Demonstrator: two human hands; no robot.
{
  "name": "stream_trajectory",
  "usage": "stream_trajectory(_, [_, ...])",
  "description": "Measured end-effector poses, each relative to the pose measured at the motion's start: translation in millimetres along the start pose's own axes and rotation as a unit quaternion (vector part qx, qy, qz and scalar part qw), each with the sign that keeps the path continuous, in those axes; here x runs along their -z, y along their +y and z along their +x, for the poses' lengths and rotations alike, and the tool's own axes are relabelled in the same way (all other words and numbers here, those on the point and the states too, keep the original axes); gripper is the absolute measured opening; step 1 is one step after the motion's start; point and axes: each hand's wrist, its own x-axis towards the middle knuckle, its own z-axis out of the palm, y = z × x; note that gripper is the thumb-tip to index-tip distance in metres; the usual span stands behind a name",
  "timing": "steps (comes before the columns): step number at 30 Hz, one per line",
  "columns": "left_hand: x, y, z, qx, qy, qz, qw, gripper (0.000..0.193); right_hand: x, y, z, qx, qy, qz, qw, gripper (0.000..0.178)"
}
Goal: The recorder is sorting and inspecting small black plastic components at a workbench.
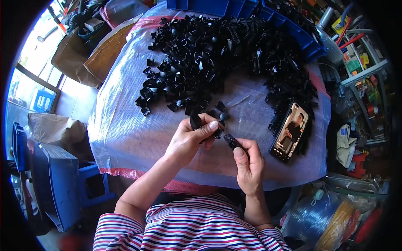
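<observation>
My left hand (192, 134) is closed around a small curved black plastic piece (195, 122), with the thumb and fingers pinching it. A dark end of a part shows past its fingertips. Just to the right, my right hand (249, 163) pinches a narrow black plastic part (230, 141) between thumb and forefinger, its tip pointing at the left hand. The two held parts are close together but look apart. Beyond my hands a big heap of black plastic pieces (188, 62) spreads over a white woven plastic sheet (209, 163). A few loose pieces (220, 106) lie just past my left fingers.
A phone (289, 131) with a lit screen leans by the right side of the heap. Blue crates (293, 33) edge the far side. A blue stool (94, 184) stands at left, a metal shelf (364, 71) at right. A plastic-wrapped spool (322, 217) sits lower right.
</observation>
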Motion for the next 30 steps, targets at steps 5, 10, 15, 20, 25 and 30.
stream_trajectory(5, [2, -3, -3, -0.039, -0.006, 0.084, 0.996, 0.02, 2, -7, 2, -0.029, -0.038, 0.008, 0.999, 0.019])
stream_trajectory(10, [-2, 5, -5, -0.041, -0.011, 0.147, 0.988, 0.019, 9, -4, 5, -0.053, -0.08, -0.005, 0.995, 0.018])
stream_trajectory(15, [-4, -5, -7, -0.316, 0.049, 0.368, 0.873, 0.015, -12, 4, 6, -0.02, -0.056, -0.002, 0.998, 0.017])
stream_trajectory(20, [-4, -14, -17, -0.207, 0.103, 0.22, 0.948, 0.016, -39, -8, 20, -0.035, -0.033, 0.037, 0.998, 0.023])
stream_trajectory(25, [11, 13, -10, -0.056, 0.048, -0.214, 0.974, 0.016, -27, 1, 103, 0.043, -0.054, -0.249, 0.966, 0.022])
stream_trajectory(30, [35, 21, 2, -0.1, 0.008, -0.241, 0.965, 0.02, -52, 48, 154, 0.141, 0.001, -0.264, 0.954, 0.023])
